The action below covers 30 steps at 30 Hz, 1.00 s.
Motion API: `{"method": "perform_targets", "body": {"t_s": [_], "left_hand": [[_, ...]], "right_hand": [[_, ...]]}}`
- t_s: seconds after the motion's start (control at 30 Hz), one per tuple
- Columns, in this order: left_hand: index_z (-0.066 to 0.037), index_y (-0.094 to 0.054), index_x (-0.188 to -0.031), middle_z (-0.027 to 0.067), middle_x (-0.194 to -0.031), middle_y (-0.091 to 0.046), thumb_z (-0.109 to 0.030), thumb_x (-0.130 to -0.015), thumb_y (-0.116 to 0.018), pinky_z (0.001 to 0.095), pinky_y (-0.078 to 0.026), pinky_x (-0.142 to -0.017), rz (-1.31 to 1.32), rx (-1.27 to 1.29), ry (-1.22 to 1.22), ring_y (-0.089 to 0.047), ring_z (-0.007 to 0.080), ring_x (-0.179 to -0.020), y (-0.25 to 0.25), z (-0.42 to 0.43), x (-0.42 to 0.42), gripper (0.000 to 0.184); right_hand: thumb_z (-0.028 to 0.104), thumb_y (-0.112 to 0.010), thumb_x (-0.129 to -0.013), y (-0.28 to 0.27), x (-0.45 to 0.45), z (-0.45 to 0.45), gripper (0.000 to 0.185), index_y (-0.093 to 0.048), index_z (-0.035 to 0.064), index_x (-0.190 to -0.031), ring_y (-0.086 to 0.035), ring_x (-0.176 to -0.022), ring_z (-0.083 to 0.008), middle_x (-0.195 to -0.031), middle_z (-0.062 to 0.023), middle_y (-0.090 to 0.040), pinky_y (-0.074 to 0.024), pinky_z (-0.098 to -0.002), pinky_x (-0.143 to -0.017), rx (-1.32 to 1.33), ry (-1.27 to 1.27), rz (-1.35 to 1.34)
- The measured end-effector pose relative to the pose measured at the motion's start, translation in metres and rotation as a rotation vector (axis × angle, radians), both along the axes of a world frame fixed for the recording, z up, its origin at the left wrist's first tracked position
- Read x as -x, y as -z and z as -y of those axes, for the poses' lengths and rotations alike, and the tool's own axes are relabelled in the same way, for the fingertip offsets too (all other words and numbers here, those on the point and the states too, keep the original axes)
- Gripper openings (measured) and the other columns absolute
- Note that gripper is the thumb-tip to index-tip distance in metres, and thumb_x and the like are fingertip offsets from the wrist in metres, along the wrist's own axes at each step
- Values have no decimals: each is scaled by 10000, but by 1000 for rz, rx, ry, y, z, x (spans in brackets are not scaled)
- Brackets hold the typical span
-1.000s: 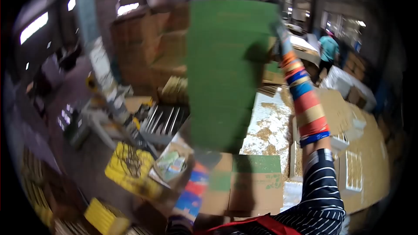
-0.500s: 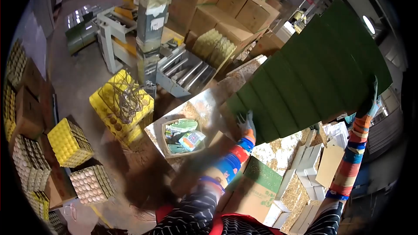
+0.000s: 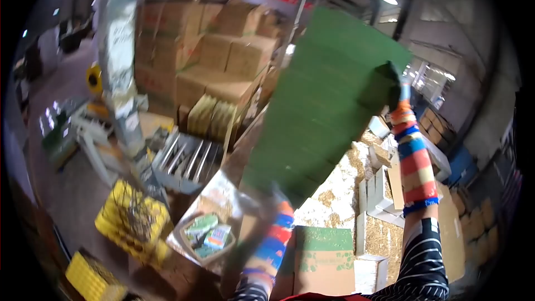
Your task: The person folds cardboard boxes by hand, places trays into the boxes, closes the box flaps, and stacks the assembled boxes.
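A tall green stack of what look like flat panels or cartons (image 3: pixel 320 100) leans to the right in front of me. My right hand (image 3: pixel 394 86), in a dark glove, is closed on its upper right edge. Near the stack's lower end is my left hand (image 3: pixel 276 198), smeared by motion, so its fingers cannot be made out. Striped colourful sleeves cover both forearms. Below the stack stands a brown box with a green top (image 3: pixel 324 259). To the left, a small box of green and white packets (image 3: pixel 209 236) sits on a white surface.
Brown cartons (image 3: pixel 206 50) are piled at the back left, behind a roller conveyor (image 3: pixel 186 159). A wrapped pillar (image 3: pixel 120 50) rises at left. Yellow egg trays (image 3: pixel 134 217) stand lower left. White boxes with brown husks (image 3: pixel 382 234) lie at right on a littered table (image 3: pixel 331 195).
Since the tilted view half a second ago, the green stack has swung more upright and leftward in view. Both hands moved with it. My head view has turned and risen.
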<state>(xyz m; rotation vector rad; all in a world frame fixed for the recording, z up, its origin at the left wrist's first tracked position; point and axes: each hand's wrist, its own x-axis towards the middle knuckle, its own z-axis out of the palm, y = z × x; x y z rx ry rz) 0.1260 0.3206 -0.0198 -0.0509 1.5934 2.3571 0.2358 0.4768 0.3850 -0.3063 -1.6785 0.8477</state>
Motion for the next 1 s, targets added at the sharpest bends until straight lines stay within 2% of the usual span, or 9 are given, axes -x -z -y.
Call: {"method": "perform_targets", "body": {"t_s": [0.13, 0.2, 0.3, 0.43, 0.7, 0.77, 0.9, 0.97, 1.0], "left_hand": [[-58, -298, -1347, 114, -1356, -348, -166, -839, -603, 335, -390, -964, -418, -246, -124, -375, 216, -1198, -90, 36, 49, 602], [-44, -281, -1357, 101, -1396, -296, -114, -843, -588, 333, -267, -1045, -415, -454, 70, -277, 198, -1273, -141, 62, 48, 603], [-30, -317, -1334, 146, -1333, -360, -124, -772, -630, 400, -304, -1011, -949, -162, 210, -370, 285, -1193, -139, 78, 61, 650], [-73, -359, -1319, 213, -1313, -348, -368, -655, -716, 504, -258, -989, -1499, 418, 512, -338, 413, -1181, -139, 150, 31, 809], [-60, -330, -1332, 270, -1282, -349, -672, -660, -537, 605, -198, -962, -2026, 920, 1231, -323, 441, -1184, -57, 278, -43, 932], [-58, -344, -1323, 264, -1262, -374, -612, -704, -529, 580, -215, -969, -2074, 1008, 1211, -346, 436, -1167, -39, 307, -72, 852], [-63, -356, -1316, 255, -1227, -424, -467, -793, -496, 502, -304, -953, -2073, 838, 1419, -407, 419, -1130, -40, 320, -66, 675], [-69, -434, -1253, 226, -1164, -500, -380, -783, -558, 413, -405, -885, -1984, 739, 1403, -489, 384, -1059, -107, 319, -73, 577], [-63, -473, -1212, 203, -1145, -526, -383, -775, -585, 394, -421, -876, -1896, 697, 1455, -513, 361, -1037, -152, 312, -79, 553]], "right_hand": [[194, -512, -873, 6, 9, 20, 330, -554, 11, -1145, -553, -941, -152, -1042, -66, -596, -418, -281, -851, -398, 305, 265], [236, -557, -850, 2, 19, 47, 349, -567, -2, -1105, -565, -887, -122, -998, -72, -614, -437, -256, -797, -107, 140, 189], [346, -612, -800, 8, 18, 77, 487, -545, -20, -1115, -581, -913, -175, -999, -125, -617, -445, -282, -818, -170, -196, 31], [378, -610, -770, 37, -17, 102, 604, -460, -16, -1203, -468, -1096, -361, -1192, -225, -491, -364, -401, -936, -677, 424, 27], [346, -615, -768, 259, -87, 206, 542, -473, 80, -1219, -475, -1070, -391, -1174, -223, -487, -386, -444, -921, -246, 355, 423], [560, -540, -730, 319, -111, 272, 690, -456, 98, -1237, -359, -1163, -450, -1237, -281, -400, -275, -533, -976, -249, 309, 828], [528, -520, -767, 327, -159, 362, 681, -400, 103, -1285, -323, -1211, -404, -1257, -250, -376, -249, -490, -1006, -317, -151, 1310], [399, -492, -814, 392, -162, 368, 517, -444, 80, -1218, -466, -1075, -296, -1148, -192, -469, -379, -420, -871, -822, 75, 1267], [356, -489, -815, 325, -175, 368, 466, -464, 75, -1185, -502, -1014, -270, -1097, -170, -500, -404, -394, -823, -710, -18, 1232]]}}
